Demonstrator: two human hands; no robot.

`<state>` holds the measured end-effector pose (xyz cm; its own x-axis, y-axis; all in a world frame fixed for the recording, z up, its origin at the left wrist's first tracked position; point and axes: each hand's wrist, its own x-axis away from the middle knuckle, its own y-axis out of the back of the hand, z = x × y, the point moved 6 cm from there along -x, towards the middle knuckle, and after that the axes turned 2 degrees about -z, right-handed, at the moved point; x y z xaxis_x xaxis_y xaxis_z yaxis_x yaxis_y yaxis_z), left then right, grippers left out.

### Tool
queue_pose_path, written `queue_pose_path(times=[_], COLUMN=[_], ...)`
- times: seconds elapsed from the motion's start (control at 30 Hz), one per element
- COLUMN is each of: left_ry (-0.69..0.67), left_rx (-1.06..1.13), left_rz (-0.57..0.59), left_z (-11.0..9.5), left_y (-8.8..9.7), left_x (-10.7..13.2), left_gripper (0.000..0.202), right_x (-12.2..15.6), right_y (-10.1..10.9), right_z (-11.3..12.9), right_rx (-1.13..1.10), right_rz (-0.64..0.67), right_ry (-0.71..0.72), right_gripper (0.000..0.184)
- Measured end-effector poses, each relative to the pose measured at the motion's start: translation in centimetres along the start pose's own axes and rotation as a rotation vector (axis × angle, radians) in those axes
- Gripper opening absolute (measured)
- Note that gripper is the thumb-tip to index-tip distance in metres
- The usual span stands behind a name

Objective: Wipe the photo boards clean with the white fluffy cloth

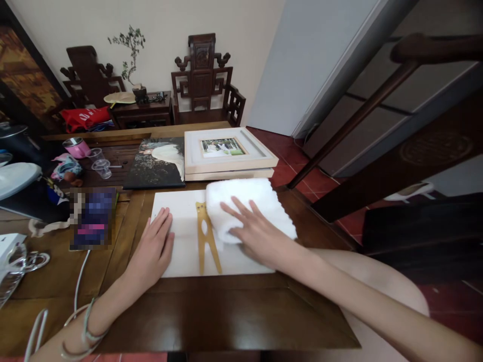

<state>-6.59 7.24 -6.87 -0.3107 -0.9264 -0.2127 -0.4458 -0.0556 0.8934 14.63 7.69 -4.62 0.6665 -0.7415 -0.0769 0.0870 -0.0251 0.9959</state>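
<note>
- The right hand [256,234] lies flat on the white cloth [249,198]. Its fingers [236,211] are spread wide and point toward 11 o'clock, pressing on the cloth rather than gripping it.
- The folded cloth sits on the 1 o'clock part of the white board [181,206]. Most of it lies toward 12 o'clock from the palm, and its fringed edge hangs past the board toward 3 o'clock.
- The left hand [153,246] rests palm down on the board's 9 o'clock edge, fingers together and pointing to 12 o'clock, holding nothing.
- The right hand is on the cloth, while the left hand is well apart from it.
- Between the hands lies a yellow cat-shaped piece [207,241]. Its long axis runs 12 to 6 o'clock, head at 12 and two legs splayed toward 6. It is just beside the cloth's 9 o'clock edge and near the right hand's fingertips.
- At 12 o'clock a framed photo [226,149] on a stack lies just beside the cloth, with a dark print [158,163] beside it, so there is little room that way.
- The surface [211,311] shows bare wood toward 6 o'clock. Its edge drops off close at 3 o'clock, and cups [101,163] stand well off toward 10 o'clock.
</note>
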Motion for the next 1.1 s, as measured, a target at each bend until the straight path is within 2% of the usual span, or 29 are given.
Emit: queue_pose_path(times=[0.1, 0.2, 0.43, 0.5, 0.6, 0.77, 0.87, 0.97, 1.1], left_ry=[-0.003, -0.006, -0.022, -0.026, -0.024, -0.023, -0.022, -0.019, -0.013], left_rx=[0.002, -0.004, -0.041, -0.047, -0.055, -0.054, -0.051, -0.054, -0.053], left_rz=[-0.002, -0.009, -0.003, -0.003, 0.001, 0.002, 0.003, 0.002, 0.010], left_z=[0.0, 0.0, 0.1, 0.0, 0.1, 0.1, 0.1, 0.1, 0.1], left_y=[0.1, 0.1, -0.2, -0.2, -0.2, -0.2, -0.2, -0.2, -0.1], left_x=[0.0, 0.1, 0.1, 0.1, 0.0, 0.0, 0.1, 0.1, 0.1], left_gripper=[0.047, 0.047, 0.046, 0.046, 0.047, 0.047, 0.046, 0.047, 0.047], right_x=[-2.4, -2.2, 5.2, 6.1, 4.8, -0.8, -3.1, -3.4, -0.4], right_y=[0.0, 0.0, 0.1, 0.0, 0.0, 0.3, 0.5, 0.2, -0.2], right_z=[-1.9, -2.0, 3.4, 3.9, 2.6, -1.7, -2.9, -2.8, -0.7], right_rx=[0.063, 0.065, -0.133, -0.170, -0.176, -0.155, -0.092, -0.040, -0.064], right_rz=[0.007, 0.013, -0.108, -0.115, -0.072, 0.035, 0.044, 0.017, -0.033], right_ry=[-0.002, 0.011, 0.072, 0.071, 0.064, 0.002, -0.019, -0.031, 0.002], right_gripper=[0.042, 0.042, 0.032, 0.031, 0.035, 0.045, 0.054, 0.054, 0.041])
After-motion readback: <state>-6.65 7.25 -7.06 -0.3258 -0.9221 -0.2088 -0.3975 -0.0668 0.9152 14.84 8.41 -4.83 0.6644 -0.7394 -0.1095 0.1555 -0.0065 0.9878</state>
